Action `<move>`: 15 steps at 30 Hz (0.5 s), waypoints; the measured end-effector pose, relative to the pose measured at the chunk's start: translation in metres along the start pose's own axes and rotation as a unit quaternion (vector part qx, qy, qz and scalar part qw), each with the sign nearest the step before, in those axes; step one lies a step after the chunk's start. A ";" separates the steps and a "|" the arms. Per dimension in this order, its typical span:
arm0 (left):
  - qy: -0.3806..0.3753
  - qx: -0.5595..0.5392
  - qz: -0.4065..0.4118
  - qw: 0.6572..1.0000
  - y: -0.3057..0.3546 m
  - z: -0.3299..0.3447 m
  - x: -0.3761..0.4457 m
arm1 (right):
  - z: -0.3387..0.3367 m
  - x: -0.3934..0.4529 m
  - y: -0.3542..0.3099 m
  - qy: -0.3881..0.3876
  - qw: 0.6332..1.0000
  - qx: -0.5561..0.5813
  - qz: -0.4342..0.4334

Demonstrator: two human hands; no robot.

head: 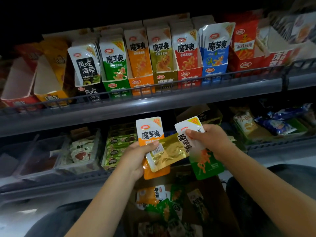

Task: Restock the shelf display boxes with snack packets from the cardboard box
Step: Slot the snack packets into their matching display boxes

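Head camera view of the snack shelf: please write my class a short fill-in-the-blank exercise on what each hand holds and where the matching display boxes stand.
1. The left hand holds an orange packet and a ____ packet.
2. The right hand holds a ____ packet.
3. On the upper shelf, the green display box stands directly left of the ____ display box.

Missing words: gold; green; orange

The cardboard box (213,194) below is dim, its packets (162,207) blurred.
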State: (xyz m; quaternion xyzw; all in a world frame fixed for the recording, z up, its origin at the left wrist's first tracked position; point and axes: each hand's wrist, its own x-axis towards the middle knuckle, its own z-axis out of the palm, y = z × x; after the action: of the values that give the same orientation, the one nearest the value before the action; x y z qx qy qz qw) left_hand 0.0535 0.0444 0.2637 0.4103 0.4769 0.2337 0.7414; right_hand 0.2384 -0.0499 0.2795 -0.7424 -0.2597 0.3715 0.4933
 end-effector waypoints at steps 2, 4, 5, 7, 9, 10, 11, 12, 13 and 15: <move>0.017 -0.010 0.008 1.000 0.003 -0.001 -0.002 | -0.002 0.001 0.000 0.007 1.000 -0.020 -0.005; 0.037 -0.005 0.021 0.999 0.004 -0.001 -0.003 | -0.005 0.002 0.000 0.012 0.999 -0.031 -0.005; 0.051 0.005 0.037 0.998 0.004 -0.002 -0.004 | -0.007 0.003 0.000 0.018 0.999 -0.030 -0.004; 0.085 0.052 0.083 0.992 0.006 -0.004 -0.004 | -0.013 0.006 -0.001 0.030 0.999 -0.033 -0.002; 0.110 0.128 0.144 0.975 0.008 -0.006 -0.004 | -0.019 0.007 -0.005 0.027 0.998 -0.054 -0.005; 0.111 0.164 0.170 0.965 0.009 -0.006 -0.005 | -0.020 0.007 -0.005 0.022 0.998 -0.063 -0.003; 0.104 0.196 0.186 0.957 0.008 -0.004 -0.006 | -0.019 0.006 -0.005 0.019 0.998 -0.067 0.000; 0.092 0.222 0.192 0.951 0.006 -0.001 -0.008 | -0.016 0.005 -0.004 0.015 0.998 -0.068 0.006; 0.074 0.242 0.188 0.949 0.003 0.003 -0.009 | -0.013 0.004 -0.003 0.010 0.998 -0.065 0.013; 0.030 0.279 0.164 0.946 -0.003 0.011 -0.012 | -0.007 0.005 -0.001 0.007 0.998 -0.051 0.027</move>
State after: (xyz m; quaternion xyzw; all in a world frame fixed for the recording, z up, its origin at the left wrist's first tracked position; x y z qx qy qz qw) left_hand 0.0579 0.0297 0.2692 0.6661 0.4710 0.2221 0.5339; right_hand 0.2465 -0.0497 0.2806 -0.7761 -0.2544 0.3659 0.4461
